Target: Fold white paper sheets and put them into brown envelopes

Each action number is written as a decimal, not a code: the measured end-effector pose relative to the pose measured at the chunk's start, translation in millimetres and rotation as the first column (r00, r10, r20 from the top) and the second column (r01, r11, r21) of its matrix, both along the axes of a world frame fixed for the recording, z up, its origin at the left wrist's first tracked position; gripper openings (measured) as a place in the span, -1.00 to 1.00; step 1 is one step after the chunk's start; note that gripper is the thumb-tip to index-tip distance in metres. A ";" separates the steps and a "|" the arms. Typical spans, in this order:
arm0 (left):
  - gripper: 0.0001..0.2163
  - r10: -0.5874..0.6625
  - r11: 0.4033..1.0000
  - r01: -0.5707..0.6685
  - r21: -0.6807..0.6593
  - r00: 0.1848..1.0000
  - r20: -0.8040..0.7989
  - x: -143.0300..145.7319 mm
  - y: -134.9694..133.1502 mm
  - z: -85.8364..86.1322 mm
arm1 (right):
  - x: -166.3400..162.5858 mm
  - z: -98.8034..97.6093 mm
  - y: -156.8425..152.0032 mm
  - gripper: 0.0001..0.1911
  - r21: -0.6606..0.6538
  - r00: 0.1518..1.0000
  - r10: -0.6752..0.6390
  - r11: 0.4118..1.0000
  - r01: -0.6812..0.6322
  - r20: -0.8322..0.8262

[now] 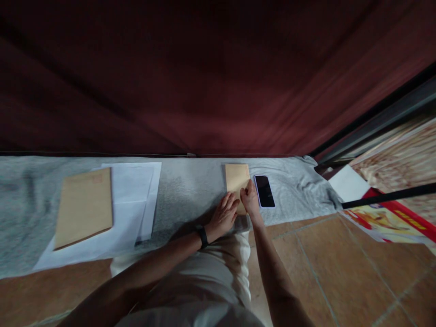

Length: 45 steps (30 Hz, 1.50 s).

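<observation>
A small brown paper envelope (236,175) lies upright in front of me on the grey cloth. My left hand (224,212) rests flat across its lower left part, fingers stretched out; a black band circles that wrist. On the envelope's lower right side sits my right hand (250,199), its fingers curled closed against the paper. What those fingers hold, if anything, is hidden. Just right of that hand is a phone (265,190) with a dark screen and a pale purple edge. The hands cover the lower half of the envelope.
Left on the grey cloth (190,190), a stack of brown envelopes (85,204) lies over white paper sheets (131,222). A dark red panel (204,113) rises behind the cloth. At right are a dark bar (388,196) and a red-and-yellow printed box (388,222) above the tiled floor (327,268).
</observation>
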<state>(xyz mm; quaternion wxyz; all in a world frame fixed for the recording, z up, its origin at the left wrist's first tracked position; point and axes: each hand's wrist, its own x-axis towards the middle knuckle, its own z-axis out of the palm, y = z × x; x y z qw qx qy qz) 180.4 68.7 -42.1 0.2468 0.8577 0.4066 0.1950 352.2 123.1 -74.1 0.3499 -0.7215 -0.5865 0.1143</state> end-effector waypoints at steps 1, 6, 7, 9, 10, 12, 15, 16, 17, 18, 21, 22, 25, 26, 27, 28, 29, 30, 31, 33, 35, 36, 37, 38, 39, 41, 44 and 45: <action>-0.51 -0.029 0.999 0.029 0.021 0.999 -0.027 -1.9 -1.6 -0.6 | -0.3 0.5 -0.2 -0.35 0.006 1.000 0.002 1.000 -0.003 0.017; -0.52 -0.092 0.983 0.118 0.143 0.980 -0.177 -9.1 -4.4 -3.1 | -2.8 11.1 -5.7 -0.34 0.085 0.989 0.003 0.996 -0.015 0.146; -0.52 -0.087 0.977 0.120 0.175 0.978 -0.188 -11.6 -5.0 -2.7 | -4.0 15.3 -8.0 -0.33 0.103 0.987 0.003 0.994 -0.020 0.160; -0.51 -0.071 0.965 0.114 0.236 0.981 -0.183 -19.8 -7.4 -0.9 | -8.2 25.2 -13.7 -0.32 0.132 0.989 0.010 0.991 -0.030 0.149; -0.51 -0.061 0.960 0.105 0.259 0.983 -0.173 -25.9 -9.1 0.2 | -11.7 30.2 -16.8 -0.32 0.136 0.993 0.019 0.990 -0.035 0.120; -0.51 -0.024 0.957 0.069 0.282 0.987 -0.161 -42.9 -13.0 2.4 | -22.5 38.6 -23.2 -0.32 0.115 0.999 0.049 0.992 -0.048 -0.004; -0.52 0.126 0.953 -0.073 0.293 0.978 -0.168 -80.6 -18.6 4.4 | -49.5 44.6 -31.7 -0.32 0.009 0.933 0.107 0.994 -0.110 -0.344; -0.51 0.200 0.944 -0.143 0.298 0.965 -0.169 -96.5 -20.1 4.8 | -61.3 44.9 -33.9 -0.34 -0.030 0.873 0.109 0.990 -0.140 -0.475; -0.51 0.276 0.929 -0.217 0.299 0.946 -0.172 -113.8 -21.5 4.9 | -74.2 44.7 -36.0 -0.37 -0.067 0.796 0.114 0.980 -0.190 -0.594; -0.50 0.348 0.909 -0.286 0.304 0.922 -0.172 -132.4 -22.8 4.9 | -88.0 44.1 -37.8 -0.41 -0.094 0.713 0.110 0.966 -0.241 -0.692; -0.48 0.566 0.799 -0.499 0.335 0.813 -0.139 -191.5 -28.6 2.5 | -131.4 42.7 -42.6 -0.46 -0.144 0.455 0.056 0.908 -0.393 -0.888; -0.47 0.620 0.764 -0.553 0.332 0.773 -0.138 -210.4 -31.6 0.7 | -145.8 42.8 -44.1 -0.47 -0.154 0.373 0.023 0.887 -0.436 -0.927; -0.44 0.725 0.680 -0.667 0.305 0.674 -0.143 -256.1 -44.6 -7.7 | -187.4 45.0 -47.9 -0.53 -0.159 0.212 -0.049 0.829 -0.536 -0.976; -0.44 0.739 0.668 -0.684 0.294 0.656 -0.152 -266.1 -49.7 -11.1 | -200.6 46.3 -48.7 -0.55 -0.158 0.191 -0.059 0.815 -0.558 -0.980; -0.43 0.748 0.659 -0.695 0.288 0.644 -0.160 -273.1 -54.8 -14.3 | -213.6 47.7 -49.1 -0.57 -0.157 0.169 -0.071 0.798 -0.581 -0.983; -0.43 0.752 0.656 -0.699 0.285 0.637 -0.169 -277.3 -59.4 -17.0 | -226.2 49.1 -49.1 -0.59 -0.158 0.139 -0.091 0.780 -0.605 -0.986; -0.43 0.754 0.654 -0.699 0.287 0.631 -0.182 -279.0 -63.2 -18.9 | -238.5 50.3 -48.7 -0.60 -0.161 0.112 -0.116 0.766 -0.622 -0.987; -0.43 0.757 0.652 -0.699 0.293 0.623 -0.197 -278.8 -66.0 -19.5 | -250.4 51.1 -47.9 -0.62 -0.164 0.088 -0.140 0.757 -0.632 -0.986; -0.44 0.760 0.649 -0.699 0.300 0.612 -0.219 -277.3 -67.6 -18.7 | -261.7 51.5 -46.9 -0.63 -0.167 0.069 -0.160 0.754 -0.635 -0.985; -0.48 0.766 0.643 -0.700 0.311 0.579 -0.279 -273.0 -67.3 -12.1 | -282.0 50.5 -44.0 -0.65 -0.173 0.050 -0.184 0.758 -0.629 -0.982; -0.53 0.751 0.657 -0.692 0.300 0.561 -0.349 -270.7 -63.4 0.5 | -298.2 47.7 -40.7 -0.66 -0.183 0.042 -0.201 0.764 -0.619 -0.979; -0.56 0.734 0.671 -0.686 0.281 0.561 -0.384 -271.0 -60.6 8.4 | -304.7 46.1 -39.0 -0.65 -0.188 0.038 -0.209 0.767 -0.614 -0.977; -0.59 0.717 0.682 -0.686 0.252 0.560 -0.416 -272.2 -57.7 16.8 | -310.0 44.7 -37.2 -0.65 -0.192 0.033 -0.218 0.767 -0.612 -0.975; -0.62 0.710 0.677 -0.701 0.223 0.543 -0.448 -274.1 -54.7 25.3 | -314.4 43.6 -35.5 -0.65 -0.199 0.031 -0.228 0.764 -0.614 -0.973; -0.64 0.711 0.658 -0.726 0.200 0.511 -0.483 -276.2 -51.9 33.4 | -318.0 43.0 -33.8 -0.64 -0.207 0.034 -0.239 0.755 -0.622 -0.971; -0.67 0.733 0.597 -0.778 0.197 0.428 -0.528 -279.0 -47.5 47.5 | -323.6 43.2 -30.6 -0.61 -0.222 0.054 -0.248 0.726 -0.651 -0.967; -0.71 0.756 0.580 -0.786 0.215 0.421 -0.501 -274.6 -45.7 61.1 | -330.6 45.6 -26.3 -0.61 -0.230 0.098 -0.226 0.692 -0.685 -0.969; -0.72 0.752 0.601 -0.771 0.209 0.457 -0.476 -270.8 -46.4 63.4 | -332.5 46.5 -25.1 -0.64 -0.229 0.117 -0.205 0.693 -0.683 -0.972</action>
